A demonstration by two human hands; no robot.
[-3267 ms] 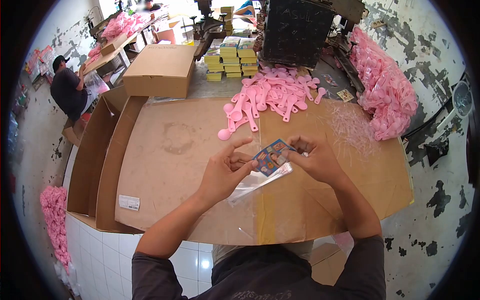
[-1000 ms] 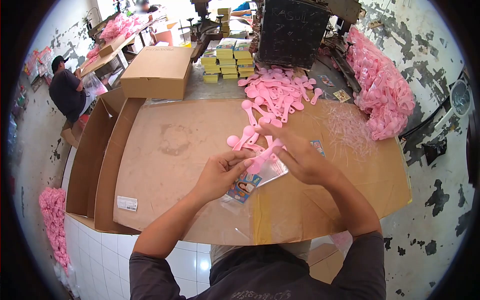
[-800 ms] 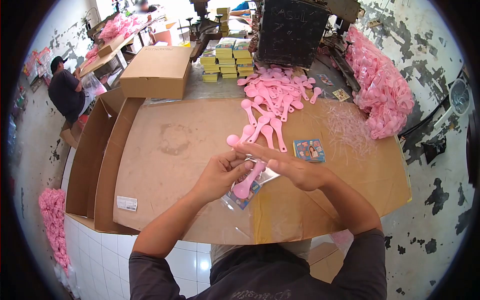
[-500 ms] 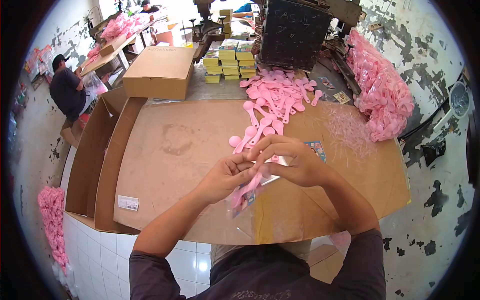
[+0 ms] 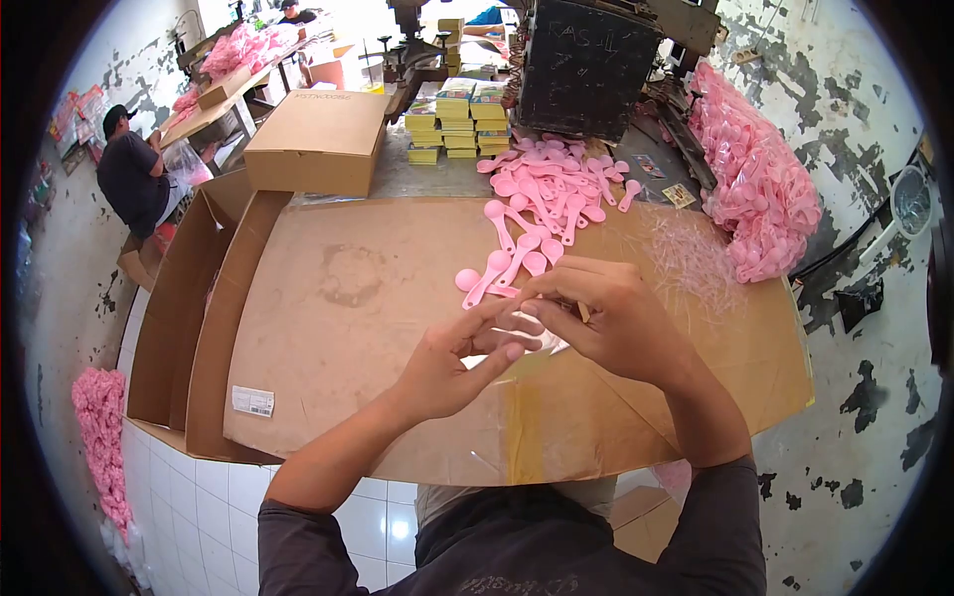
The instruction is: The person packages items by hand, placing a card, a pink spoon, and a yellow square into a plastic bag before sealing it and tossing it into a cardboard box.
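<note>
My left hand is over the front middle of the cardboard sheet, its thumb apart from its fingers and nothing visible in it. Beside it my right hand is bent, thumb and fingertips brought close together near the left fingertips. Whatever the right fingertips hold, if anything, is too small or hidden to make out. A white flat item shows in part beneath the hands. Just beyond them lie loose pink plastic spoons, leading back to a larger spoon pile.
Clear plastic strips lie to the right, by a big bag of pink spoons. Stacks of small yellow-edged cards stand at the back. A closed carton and a long open box are left. A person sits farther off.
The pink spoon in its clear wrapper with a card, held between both hands before, has gone from view. My left hand has opened, and the right hand has shifted slightly.
</note>
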